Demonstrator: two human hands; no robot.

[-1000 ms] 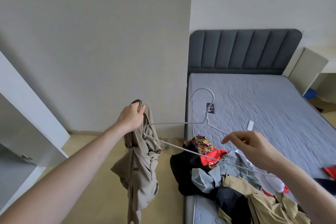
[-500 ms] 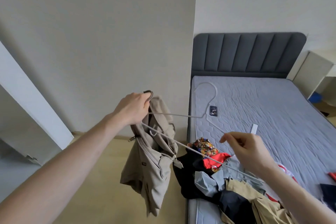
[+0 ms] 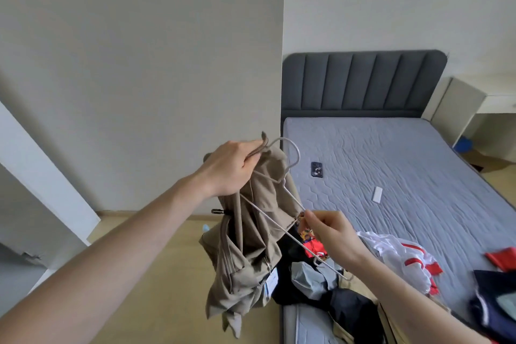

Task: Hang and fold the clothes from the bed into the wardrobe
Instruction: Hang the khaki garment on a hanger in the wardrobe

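My left hand [image 3: 230, 167] grips the top of a beige jacket [image 3: 251, 248] by its collar loop, and the jacket hangs over the floor beside the bed. My right hand [image 3: 329, 234] pinches the lower bar of a thin white wire hanger [image 3: 282, 176]. The hanger's left end lies against or inside the jacket's top, its hook pointing up beside my left hand. A pile of clothes [image 3: 329, 285] lies on the near corner of the grey bed [image 3: 391, 165]. More garments, white, red and navy, lie at the right [image 3: 405, 257].
A black phone [image 3: 317, 169] and a small white remote [image 3: 377, 194] lie on the mattress. A white wardrobe panel [image 3: 42, 176] stands at the left. A white desk unit [image 3: 474, 109] stands right of the headboard. Wooden floor runs between bed and wardrobe.
The hanger has tilted and shifted left into the jacket's top. My right hand moved left and down along the hanger bar. My left hand and the jacket rose and swung toward the bed.
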